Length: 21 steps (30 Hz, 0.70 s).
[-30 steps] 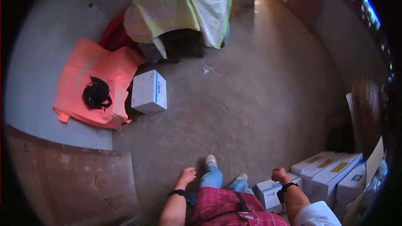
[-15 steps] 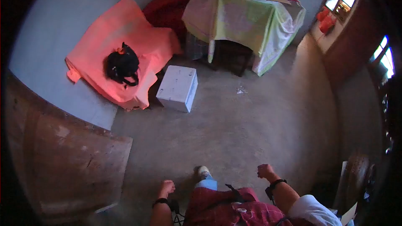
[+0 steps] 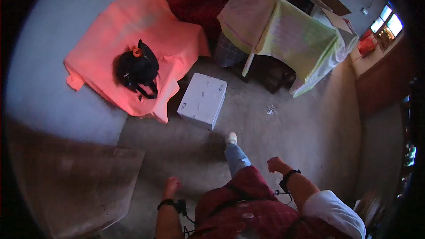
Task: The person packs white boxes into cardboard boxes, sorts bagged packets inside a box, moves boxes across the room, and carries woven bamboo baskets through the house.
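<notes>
My left hand (image 3: pixel 171 186) hangs over the floor at the lower left, its fingers curled in a loose fist with nothing seen in them. On the other side, my right hand (image 3: pixel 277 165) is also closed and held out in front of me, touching nothing. Each wrist wears a dark band with a small device and a cable. Ahead of both hands stands a white box (image 3: pixel 202 97) on the floor. Behind it to the left, a black bag (image 3: pixel 144 64) with an orange detail rests on a seat under a pink-orange cloth (image 3: pixel 106 31).
A table under a yellow-green cloth (image 3: pixel 287 40) stands at the back, with open cardboard boxes (image 3: pixel 330 2) on top. Small white scraps (image 3: pixel 271 110) lie on the floor (image 3: pixel 305 137). A brown wooden panel (image 3: pixel 75 186) is at the lower left. My shoe (image 3: pixel 231 138) is stepping forward.
I have moved forward, so the white box, the black bag and the table appear closer. My leg now reaches further ahead. Both hands stay closed, and my left hand has dropped into shadow.
</notes>
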### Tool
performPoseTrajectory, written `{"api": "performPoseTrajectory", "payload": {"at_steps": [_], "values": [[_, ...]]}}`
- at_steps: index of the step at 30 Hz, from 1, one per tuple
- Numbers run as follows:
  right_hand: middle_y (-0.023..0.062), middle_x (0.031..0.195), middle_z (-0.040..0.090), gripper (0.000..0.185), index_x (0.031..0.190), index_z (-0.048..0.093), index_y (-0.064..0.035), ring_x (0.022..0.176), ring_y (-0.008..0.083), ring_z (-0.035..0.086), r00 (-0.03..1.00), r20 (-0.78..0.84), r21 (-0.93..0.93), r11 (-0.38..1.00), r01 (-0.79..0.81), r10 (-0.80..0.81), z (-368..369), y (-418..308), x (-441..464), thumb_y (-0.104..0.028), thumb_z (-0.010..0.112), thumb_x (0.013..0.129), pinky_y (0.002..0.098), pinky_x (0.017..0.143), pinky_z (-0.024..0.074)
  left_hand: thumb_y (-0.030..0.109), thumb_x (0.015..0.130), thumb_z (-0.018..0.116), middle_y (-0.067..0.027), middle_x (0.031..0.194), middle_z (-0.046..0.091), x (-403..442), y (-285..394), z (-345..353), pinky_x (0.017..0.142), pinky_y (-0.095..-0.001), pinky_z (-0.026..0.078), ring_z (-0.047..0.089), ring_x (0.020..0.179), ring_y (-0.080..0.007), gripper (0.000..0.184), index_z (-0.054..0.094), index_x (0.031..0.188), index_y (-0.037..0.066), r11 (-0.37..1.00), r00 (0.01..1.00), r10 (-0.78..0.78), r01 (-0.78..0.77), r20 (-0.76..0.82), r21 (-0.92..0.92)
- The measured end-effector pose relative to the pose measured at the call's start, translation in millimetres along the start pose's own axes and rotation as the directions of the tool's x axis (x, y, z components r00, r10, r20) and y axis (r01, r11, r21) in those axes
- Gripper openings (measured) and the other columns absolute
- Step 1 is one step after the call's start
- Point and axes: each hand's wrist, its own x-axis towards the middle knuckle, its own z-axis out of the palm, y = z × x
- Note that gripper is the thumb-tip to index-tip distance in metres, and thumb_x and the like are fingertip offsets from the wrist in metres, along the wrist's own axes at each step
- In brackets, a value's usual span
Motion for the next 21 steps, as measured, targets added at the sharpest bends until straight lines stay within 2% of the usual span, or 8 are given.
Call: {"api": "performPoseTrajectory", "payload": {"at_steps": [2,3,7,9,11,13,19,21], "values": [[0.0064,0.076,0.065,0.024,0.079,0.066,-0.0129,0.071,0.0252,0.063,0.864,0.439,0.139,0.932,-0.336,0.246,-24.3,40.8,52.6,-0.025,0.066,0.059,0.0376,0.056,0.0500,0.015,0.080,0.051,-0.0058,0.069,0.054,25.4,17.7,5.9,0.053,-0.0294,0.047,0.054,0.057,-0.0160,0.014,0.055,0.090,0.006,0.997,1.000,0.014,-0.014,-0.003,-0.082],[0.0064,0.076,0.065,0.024,0.079,0.066,-0.0129,0.071,0.0252,0.063,0.860,0.453,0.135,0.936,-0.326,0.234,-32.2,60.9,75.9,-0.025,0.066,0.059,0.0376,0.056,0.0500,0.017,0.080,0.051,-0.0062,0.070,0.055,36.5,28.0,11.4,0.056,-0.0298,0.048,0.055,0.059,-0.0161,0.015,0.056,0.088,0.006,0.987,0.999,0.036,-0.037,-0.008,-0.159],[0.0069,0.071,0.065,0.015,0.069,0.067,-0.0122,0.068,0.0242,0.063,0.977,0.133,-0.054,0.985,-0.162,0.168,-55.8,160.0,195.3,-0.022,0.067,0.058,0.0364,0.054,0.0490,0.019,0.082,0.049,-0.0060,0.072,0.055,123.7,91.9,22.9,0.056,-0.0296,0.047,0.055,0.062,-0.0147,0.015,0.057,0.081,0.006,0.903,0.986,0.158,-0.162,0.043,0.397],[0.0072,0.074,0.064,0.013,0.069,0.067,-0.0127,0.071,0.0228,0.063,0.904,0.397,-0.042,0.987,-0.155,0.159,-149.0,177.0,258.5,-0.021,0.068,0.059,0.0364,0.058,0.0493,0.026,0.085,0.050,-0.0059,0.083,0.056,181.8,101.4,21.5,0.056,-0.0322,0.047,0.056,0.069,-0.0179,0.025,0.053,0.098,0.005,0.932,1.000,0.016,-0.005,-0.027,0.362],[0.0116,0.087,0.062,0.019,0.077,0.064,-0.0087,0.084,0.0256,0.060,0.995,0.021,-0.105,0.990,-0.090,0.093,-173.4,207.6,319.1,-0.025,0.055,0.074,0.0383,0.070,0.0480,0.028,0.084,0.051,-0.0057,0.084,0.056,235.5,129.4,49.0,0.057,-0.0319,0.045,0.055,0.073,-0.0169,0.027,0.055,0.098,0.005,0.979,0.991,-0.086,0.103,-0.105,0.174],[0.0138,0.092,0.060,0.024,0.086,0.060,-0.0068,0.089,0.0309,0.057,0.956,-0.199,0.250,0.955,-0.162,0.214,-189.1,235.3,394.4,-0.025,0.045,0.081,0.0427,0.076,0.0456,0.028,0.083,0.051,-0.0055,0.081,0.056,287.5,168.4,85.2,0.059,-0.0307,0.044,0.054,0.075,-0.0148,0.025,0.058,0.094,0.006,0.986,0.975,-0.163,0.164,-0.150,-0.008],[0.0199,0.112,0.054,0.044,0.111,0.054,-0.0052,0.104,0.0353,0.051,0.850,0.030,0.541,0.706,-0.456,0.526,-261.5,243.5,527.3,-0.038,0.047,0.082,0.0436,0.089,0.0394,0.045,0.086,0.047,-0.0091,0.116,0.049,408.6,219.8,156.5,0.074,-0.0416,0.043,0.050,0.096,-0.0231,0.051,0.044,0.119,0.007,0.981,0.935,-0.182,0.192,-0.306,0.004],[0.0219,0.114,0.052,0.050,0.115,0.051,-0.0025,0.107,0.0369,0.048,0.798,-0.149,0.491,0.745,-0.452,0.584,-230.5,251.6,571.4,-0.041,0.047,0.082,0.0435,0.092,0.0370,0.050,0.085,0.043,-0.0097,0.126,0.043,468.2,202.3,155.2,0.083,-0.0456,0.039,0.043,0.111,-0.0248,0.059,0.039,0.126,0.008,0.949,0.912,-0.299,0.252,-0.280,-0.189]]}}
